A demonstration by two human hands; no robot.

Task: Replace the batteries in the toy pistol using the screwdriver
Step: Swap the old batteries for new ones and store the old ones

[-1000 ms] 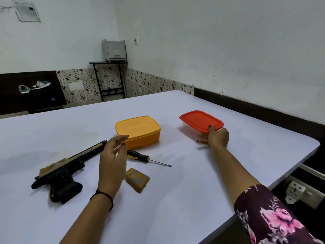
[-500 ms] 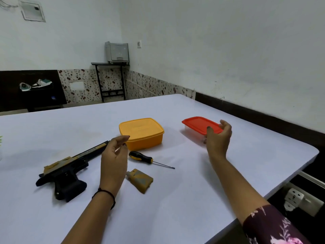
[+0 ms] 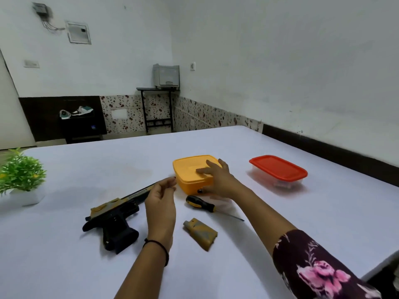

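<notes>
A black and tan toy pistol [image 3: 114, 214] lies on the white table [image 3: 280, 223], left of centre. A yellow-and-black screwdriver [image 3: 205, 206] lies in front of an orange lidded box [image 3: 190, 169]. A tan battery cover [image 3: 200, 233] rests nearer to me. My right hand [image 3: 218, 180] grips the orange box, fingers on the lid and thumb on its front wall. Over the pistol's barrel end hovers my left hand [image 3: 160, 208], fingers loosely curled and empty.
A clear box with a red lid [image 3: 278, 171] stands to the right of the orange box. A small green plant in a white pot [image 3: 21, 180] sits at the table's left edge. The table's right edge runs close to the wall.
My right hand left the red-lidded box and moved left onto the orange box. The left hand stayed near the pistol. The view tilted up and the plant came into sight.
</notes>
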